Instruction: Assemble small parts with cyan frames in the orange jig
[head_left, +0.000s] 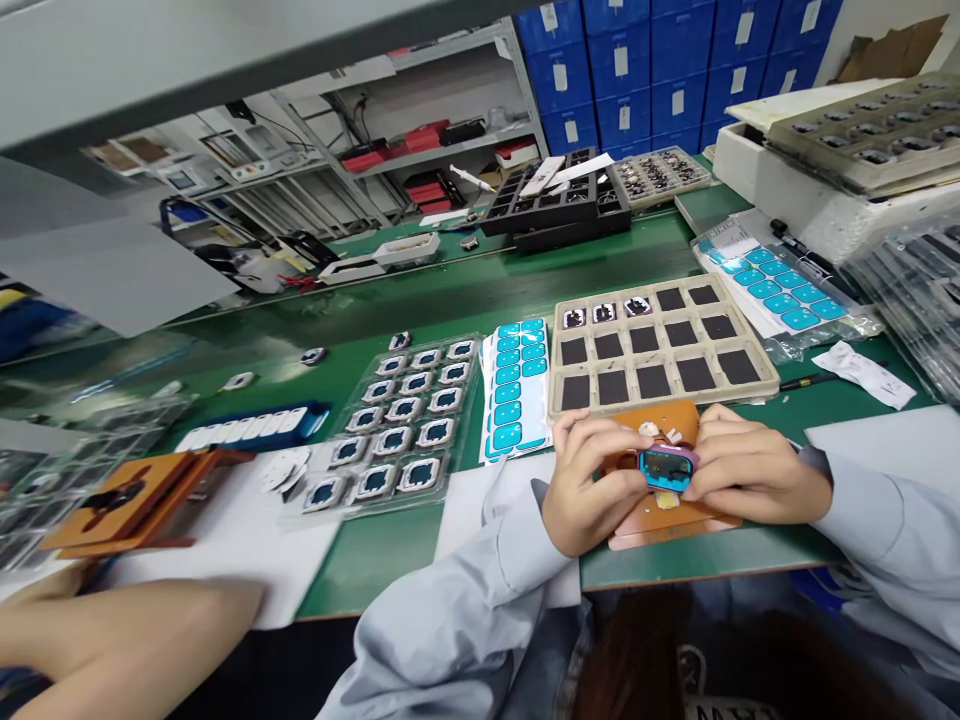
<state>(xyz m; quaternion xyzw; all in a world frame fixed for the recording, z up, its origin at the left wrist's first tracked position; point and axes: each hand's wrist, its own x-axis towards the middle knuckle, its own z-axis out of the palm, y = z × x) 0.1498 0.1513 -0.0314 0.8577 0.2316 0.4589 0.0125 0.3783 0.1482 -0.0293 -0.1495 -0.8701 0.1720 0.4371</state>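
Note:
A small watch-like case (667, 468) with a blue-edged dark face sits over an orange fixture block (660, 522) near the table's front edge. My left hand (592, 482) grips the case's left side between thumb and fingers. On its right side, my right hand (750, 468) holds it with bent fingers. Small pale bits lie on the block just behind the case. Behind the block is a beige tray (556, 360) of dark padded compartments, with several small parts in its back row. Left of that tray lie sheets of blue stickers (508, 408).
A clear tray (457, 440) of cases lies left of the sticker sheets. Another person's arm (135, 640) and an orange fixture (135, 500) are at far left. Black trays (555, 205) stand behind; a white foam box (739, 170) is at back right.

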